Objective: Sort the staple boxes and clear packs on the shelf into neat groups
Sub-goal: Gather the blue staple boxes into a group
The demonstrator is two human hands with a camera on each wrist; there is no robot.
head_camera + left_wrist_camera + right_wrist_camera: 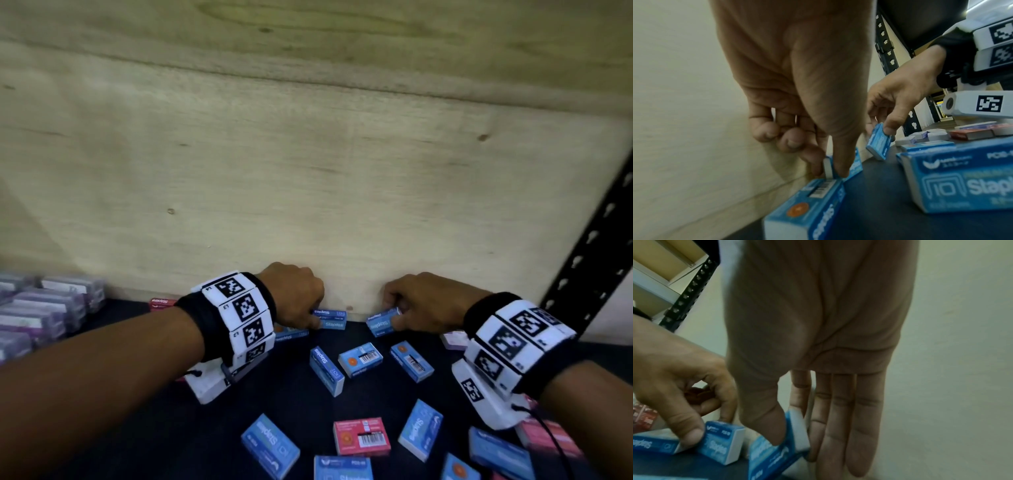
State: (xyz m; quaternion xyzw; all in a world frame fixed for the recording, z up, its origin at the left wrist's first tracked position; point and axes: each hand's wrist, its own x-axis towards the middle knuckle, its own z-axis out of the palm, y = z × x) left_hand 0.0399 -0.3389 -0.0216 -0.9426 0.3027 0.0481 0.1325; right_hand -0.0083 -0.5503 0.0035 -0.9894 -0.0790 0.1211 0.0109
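Probably storeroom: slotted shelving upright [594, 246]

Blue staple boxes [360, 359] scattered flat on dark shelf [291, 404], centre to 5 o'clock; red staple box [361, 436] among them; clear packs [41, 308] grouped at 9 o'clock.

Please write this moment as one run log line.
left hand grips blue staple box | right hand pinches tilted blue box | by back wall
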